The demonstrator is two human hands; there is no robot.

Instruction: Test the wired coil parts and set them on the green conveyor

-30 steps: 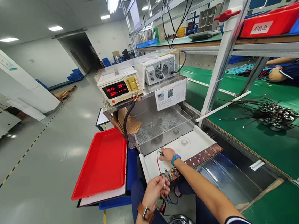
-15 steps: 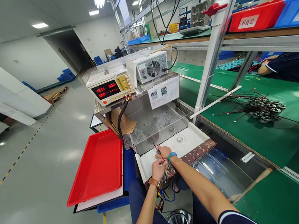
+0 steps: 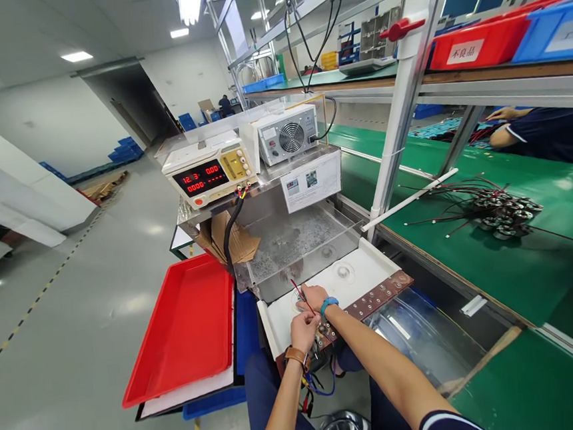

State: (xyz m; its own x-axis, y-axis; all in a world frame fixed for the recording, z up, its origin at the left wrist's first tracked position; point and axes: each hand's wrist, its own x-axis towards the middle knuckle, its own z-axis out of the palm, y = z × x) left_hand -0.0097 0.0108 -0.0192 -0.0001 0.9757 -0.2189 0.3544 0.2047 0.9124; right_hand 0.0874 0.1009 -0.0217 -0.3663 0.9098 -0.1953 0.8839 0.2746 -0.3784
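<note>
Over the near-left part of a white tray-like fixture, my two hands work close together. My left hand is closed, thumb and fingers pinching a thin red wire near its lower end. The wire slants up past my right hand, whose fingers are curled in around a small dark part, mostly hidden. A brown strip with rows of metal studs runs along the fixture's front edge. Below my left hand hang blue and other coloured leads.
A power supply with red digits and a fan-cooled unit stand on the metal shelf behind. At left lies a red tray. On the green bench sits a pile of wired round parts; a co-worker's arm is beyond.
My hands keep nearly the same hold and place. The view has shifted slightly. Digits on the power supply look different, and a co-worker's hand at right has come up.
</note>
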